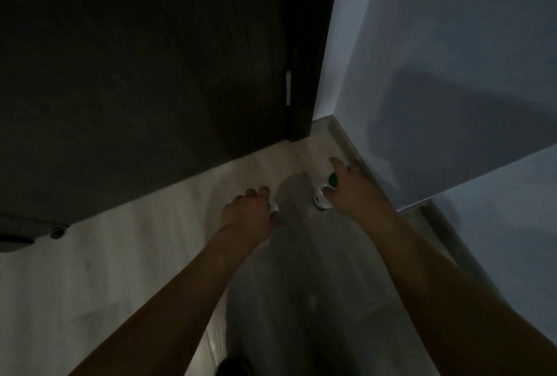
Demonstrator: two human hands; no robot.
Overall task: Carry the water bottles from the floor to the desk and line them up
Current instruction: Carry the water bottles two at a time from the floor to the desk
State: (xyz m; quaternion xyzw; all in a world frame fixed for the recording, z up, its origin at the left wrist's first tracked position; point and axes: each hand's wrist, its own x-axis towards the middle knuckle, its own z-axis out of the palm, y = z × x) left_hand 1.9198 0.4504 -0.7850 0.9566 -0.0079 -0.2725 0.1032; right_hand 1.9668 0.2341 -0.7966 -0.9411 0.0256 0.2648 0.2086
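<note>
At the far left, low against the dark panel, a dim rounded object (57, 231) lay on the pale floor (120, 255), too dark to name. The dark wooden door (150, 59) filled the upper left, its lower edge meeting the floor along a slanting line. Both bare forearms reached forward and down from the bottom of the view. The left hand (248, 214) was curled over the top of a water bottle (274, 208), with the fingers bent round it and only a small pale glint of the bottle showing at the fingertips (most of it was hidden beneath the hand). A shadow lay on the floor between the two hands, which were apart from each other. Further right, the right hand (352, 191) gripped a second bottle (322, 199), whose green cap (332, 179) showed just beside the thumb side of the hand; the index finger stretched forward past the cap while the other fingers curled round the neck. In this dim, blurred view I could not tell whether either bottle stood on the floor or was just lifted off it. A grey skirting board (349, 146) ran along the foot of the pale blue wall (452, 44) just beyond the right hand, and the wall carried a broad soft shadow.
</note>
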